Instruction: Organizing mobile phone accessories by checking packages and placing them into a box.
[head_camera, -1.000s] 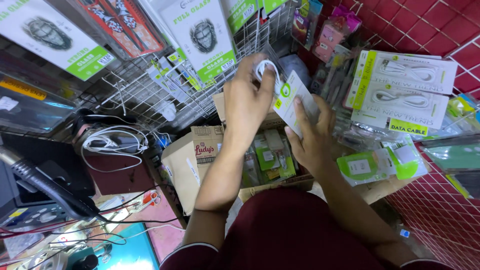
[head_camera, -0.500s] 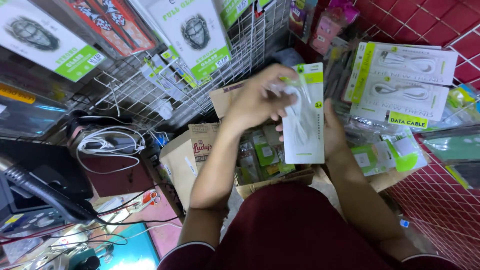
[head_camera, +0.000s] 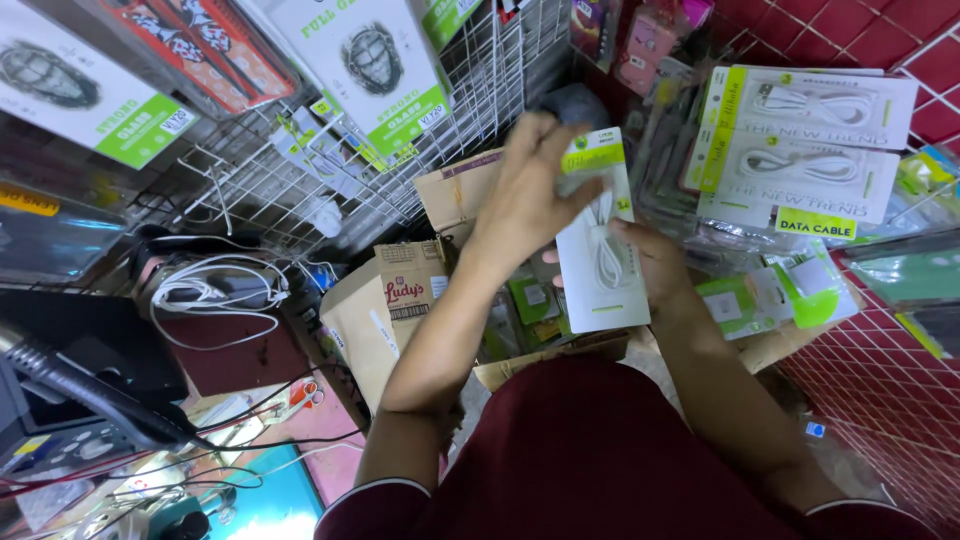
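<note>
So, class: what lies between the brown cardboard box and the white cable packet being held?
In the head view, the left forearm crosses between the cardboard box and the cable packet.

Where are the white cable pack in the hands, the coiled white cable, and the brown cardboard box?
white cable pack (head_camera: 603, 255), head view, middle of its front.
coiled white cable (head_camera: 215, 290), head view, on the loops.
brown cardboard box (head_camera: 375, 310), head view, its side.

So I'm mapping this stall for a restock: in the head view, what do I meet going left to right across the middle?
Coiled white cable → brown cardboard box → left hand → white packet with a green top and a white cable inside, held in both hands → small green-and-clear packets.
</note>
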